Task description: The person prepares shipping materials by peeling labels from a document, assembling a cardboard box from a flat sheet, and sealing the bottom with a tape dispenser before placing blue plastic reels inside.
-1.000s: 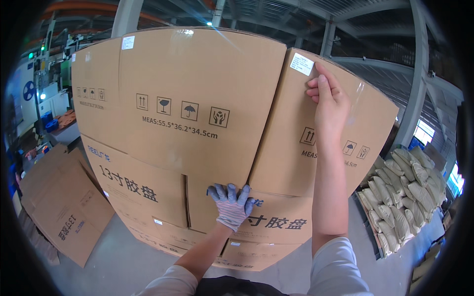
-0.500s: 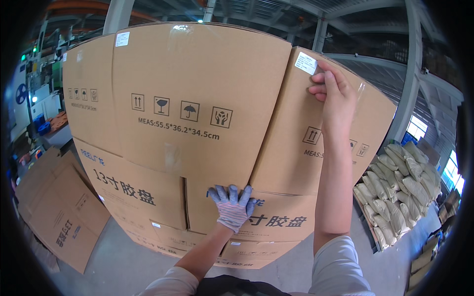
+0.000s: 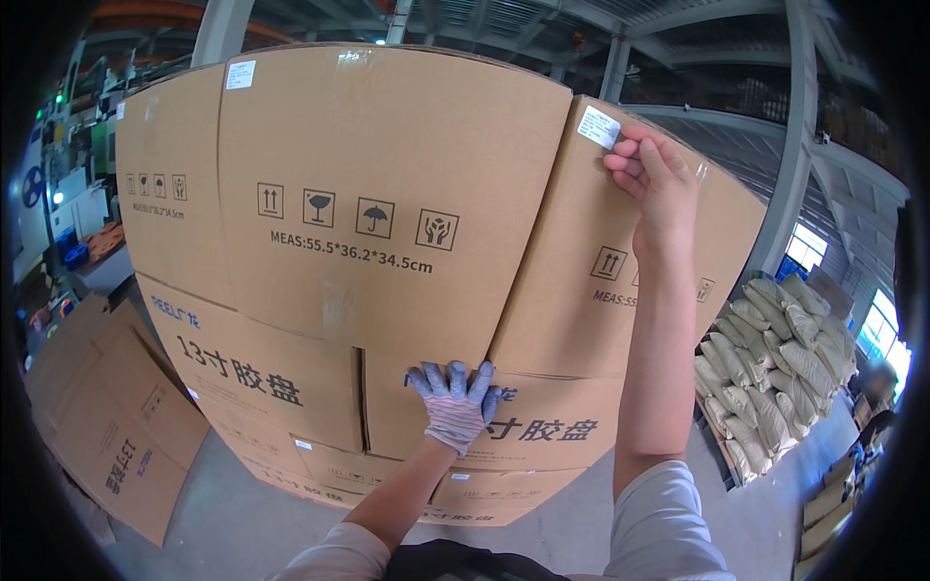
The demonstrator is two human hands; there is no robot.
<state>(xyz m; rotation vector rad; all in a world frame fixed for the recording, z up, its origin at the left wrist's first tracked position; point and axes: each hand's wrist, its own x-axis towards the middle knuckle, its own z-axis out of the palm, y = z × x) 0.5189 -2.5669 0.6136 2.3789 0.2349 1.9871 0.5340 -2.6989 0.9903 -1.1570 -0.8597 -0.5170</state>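
Observation:
My left hand [image 3: 453, 407], in a striped glove with grey-blue fingertips, lies spread against the front of a lower cardboard box [image 3: 397, 407], just below the large upper box [image 3: 378, 145]. Bare and raised, my right hand [image 3: 664, 189] is at the top of the upper right box [image 3: 562, 252]. Its fingers are curled together by the right edge of a white label [image 3: 599, 127]. Whether they pinch the label's edge or only touch it is hidden. Another white label [image 3: 241, 75] sits at the large box's top left corner.
Boxes are stacked in several layers, with another upper box [image 3: 174, 223] at left. A flattened carton [image 3: 126, 426] leans at lower left. Filled pale sacks [image 3: 775, 358] are piled on a pallet at right. A steel column [image 3: 796, 145] rises behind; machinery [image 3: 73, 194] stands far left.
My right hand has shifted slightly down beside the label, its fingers more curled. The left hand keeps its place on the box. The view has turned slightly.

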